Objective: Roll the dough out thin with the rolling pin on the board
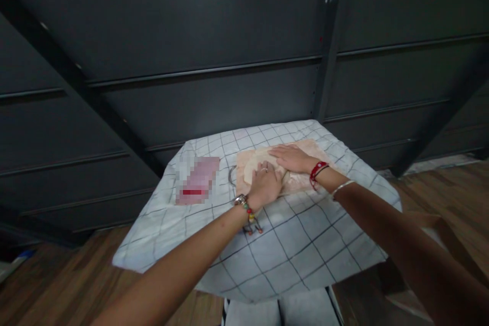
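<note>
A cream, rounded flat piece [250,167], perhaps cloth or felt, lies on a peach-pink rectangular cloth [319,149] on the table. My left hand [266,184], with a ring and a watch or bracelet at the wrist, rests palm down on the cream piece, fingers stretched forward and slightly bent. Farther back and to the right, my right hand [292,158] lies flat across the piece's right part, its fingers pointing left. Both hands press on the layers without gripping them. Part of the cream piece is hidden beneath them.
A white checked tablecloth [298,244] covers the small table. To the left lies a pink, pixelated flat item [198,179]. A thin dark loop [231,175] sits by the cloth's left edge. Dark panels [214,107] rise behind; a brown box [424,220] stands at lower right.
</note>
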{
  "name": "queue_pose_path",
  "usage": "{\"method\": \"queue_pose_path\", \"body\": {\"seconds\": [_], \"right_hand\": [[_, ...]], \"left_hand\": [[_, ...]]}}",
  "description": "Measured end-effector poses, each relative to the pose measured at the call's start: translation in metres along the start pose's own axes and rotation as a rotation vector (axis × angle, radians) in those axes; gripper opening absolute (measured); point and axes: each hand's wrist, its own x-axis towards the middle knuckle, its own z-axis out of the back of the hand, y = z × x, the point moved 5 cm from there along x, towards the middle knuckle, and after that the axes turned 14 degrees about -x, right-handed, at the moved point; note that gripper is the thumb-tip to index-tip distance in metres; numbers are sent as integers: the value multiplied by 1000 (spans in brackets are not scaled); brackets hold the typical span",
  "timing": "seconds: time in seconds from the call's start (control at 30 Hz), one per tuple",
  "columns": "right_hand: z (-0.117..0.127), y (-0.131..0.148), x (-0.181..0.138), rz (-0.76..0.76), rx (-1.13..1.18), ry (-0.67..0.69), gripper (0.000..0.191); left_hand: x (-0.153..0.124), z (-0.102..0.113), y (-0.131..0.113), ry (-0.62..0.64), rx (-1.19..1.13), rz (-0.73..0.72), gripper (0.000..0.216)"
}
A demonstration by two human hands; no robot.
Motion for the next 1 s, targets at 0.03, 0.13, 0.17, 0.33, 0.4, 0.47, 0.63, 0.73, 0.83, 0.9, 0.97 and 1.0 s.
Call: {"method": "queue_pose_path", "body": {"seconds": [0.03, 0.13, 0.17, 0.33, 0.4, 0.47, 0.63, 0.73, 0.83, 0.9, 0.97, 1.0], "right_hand": [[-1, 1, 2, 11, -5, 5, 46], [-3, 1, 0, 36, 1, -41, 46], [-4, -1, -3, 35, 10, -66, 47], [-4, -3, -4, -1, -14, -44, 46], [-1, 2, 0, 6, -29, -13, 46], [4, 5, 0, 13, -25, 2, 46], [3, 0, -19, -36, 7, 27, 49], [2, -3, -22, -42, 28, 1, 50], [2, 0, -11, -32, 18, 38, 49], [3, 4, 0, -6, -16, 83, 47], [4, 7, 8, 21, -31, 103, 46], [4, 8, 9, 29, -28, 101, 46]], "left_hand": [[0, 1, 1, 4, -8, 15, 46], [-3, -2, 2, -11, -37, 21, 46], [-4, -4, 0, -20, -46, 12, 47], [-3, -9, -3, -41, -77, 23, 45], [-1, -8, 1, -51, -86, 54, 46], [-1, -7, 2, -41, -85, 33, 46], [-5, -9, -1, -43, -35, -52, 52], [-6, -11, -4, -63, -20, -36, 51], [-1, -9, 0, -47, -42, -13, 50], [3, -6, 5, -29, -51, 19, 50], [5, -4, 8, -33, -49, 54, 51], [4, -3, 7, -44, -46, 66, 51]]}}
